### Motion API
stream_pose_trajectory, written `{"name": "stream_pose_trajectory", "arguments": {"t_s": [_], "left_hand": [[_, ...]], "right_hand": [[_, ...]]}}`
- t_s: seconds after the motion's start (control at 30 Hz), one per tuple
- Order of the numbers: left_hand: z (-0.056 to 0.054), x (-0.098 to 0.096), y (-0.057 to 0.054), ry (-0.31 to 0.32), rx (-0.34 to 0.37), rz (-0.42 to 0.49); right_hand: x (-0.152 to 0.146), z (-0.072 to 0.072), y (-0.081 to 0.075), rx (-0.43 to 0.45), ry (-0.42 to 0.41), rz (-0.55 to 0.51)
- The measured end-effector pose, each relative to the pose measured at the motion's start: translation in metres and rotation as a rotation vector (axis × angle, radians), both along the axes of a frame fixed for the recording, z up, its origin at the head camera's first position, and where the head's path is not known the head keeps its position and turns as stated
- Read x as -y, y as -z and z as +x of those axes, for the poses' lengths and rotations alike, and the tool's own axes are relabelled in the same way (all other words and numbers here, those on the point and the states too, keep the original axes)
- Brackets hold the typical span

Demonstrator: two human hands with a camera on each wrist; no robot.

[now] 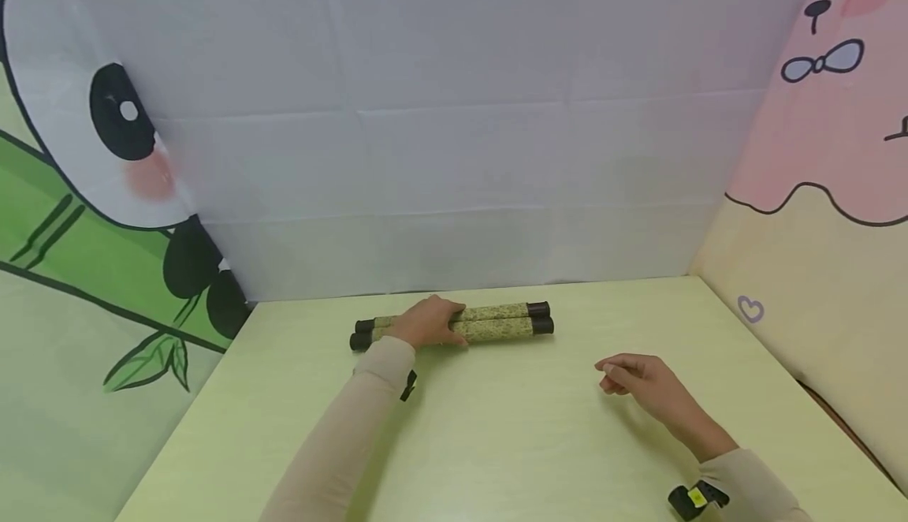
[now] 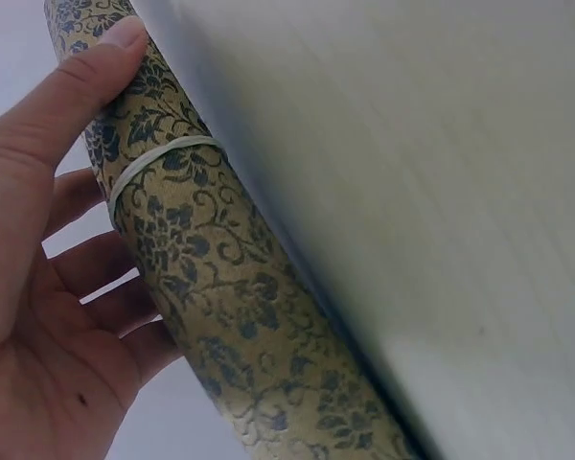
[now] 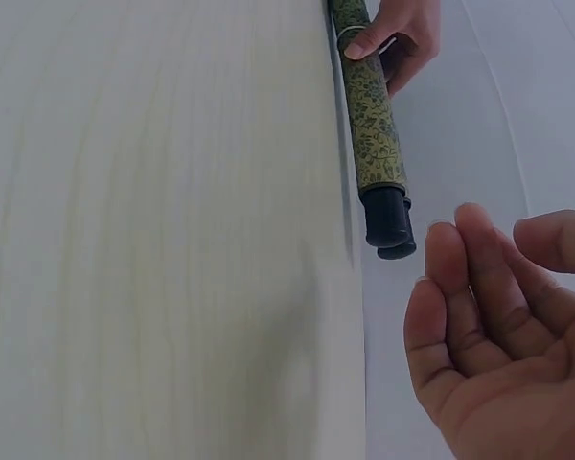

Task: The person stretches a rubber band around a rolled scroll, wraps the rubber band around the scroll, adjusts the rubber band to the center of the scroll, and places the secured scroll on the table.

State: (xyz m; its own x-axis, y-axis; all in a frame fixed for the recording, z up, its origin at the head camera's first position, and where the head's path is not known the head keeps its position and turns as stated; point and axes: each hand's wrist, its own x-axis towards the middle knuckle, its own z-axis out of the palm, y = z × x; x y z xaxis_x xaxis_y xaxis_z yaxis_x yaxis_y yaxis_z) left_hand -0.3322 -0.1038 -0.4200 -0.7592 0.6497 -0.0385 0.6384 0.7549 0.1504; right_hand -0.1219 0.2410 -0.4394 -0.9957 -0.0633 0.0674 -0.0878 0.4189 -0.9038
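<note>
Two rolled scrolls lie side by side near the table's back edge, the front scroll and the rear scroll. Both have patterned gold-green cloth and black end knobs. My left hand grips them left of their middle, thumb on the front scroll and fingers bent round behind. A pale band circles the front scroll below the thumb in the left wrist view. To the right and nearer, my right hand hovers over the table with loosely curled fingers, holding nothing, apart from the scrolls' black ends.
The pale yellow table stands against a creased white sheet behind. Cartoon-printed walls flank it at left and right. Black wrist cameras are strapped at both cuffs.
</note>
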Motion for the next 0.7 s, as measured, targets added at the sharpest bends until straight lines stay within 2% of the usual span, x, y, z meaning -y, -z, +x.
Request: {"name": "stream_pose_trajectory", "arguments": {"t_s": [0.2, 0.43, 0.7], "left_hand": [[-0.0029, -0.0018, 0.0052, -0.015, 0.025, 0.007], [-0.0063, -0.004, 0.0058, -0.016, 0.047, 0.028], [-0.0059, -0.0031, 0.0091, -0.032, 0.085, 0.061]], "right_hand": [[0.0006, 0.0002, 0.0003, 0.0, 0.003, 0.009], [0.001, -0.0035, 0.0034, 0.008, -0.004, 0.005], [0.002, -0.0051, 0.0038, 0.004, 0.002, 0.018]]}}
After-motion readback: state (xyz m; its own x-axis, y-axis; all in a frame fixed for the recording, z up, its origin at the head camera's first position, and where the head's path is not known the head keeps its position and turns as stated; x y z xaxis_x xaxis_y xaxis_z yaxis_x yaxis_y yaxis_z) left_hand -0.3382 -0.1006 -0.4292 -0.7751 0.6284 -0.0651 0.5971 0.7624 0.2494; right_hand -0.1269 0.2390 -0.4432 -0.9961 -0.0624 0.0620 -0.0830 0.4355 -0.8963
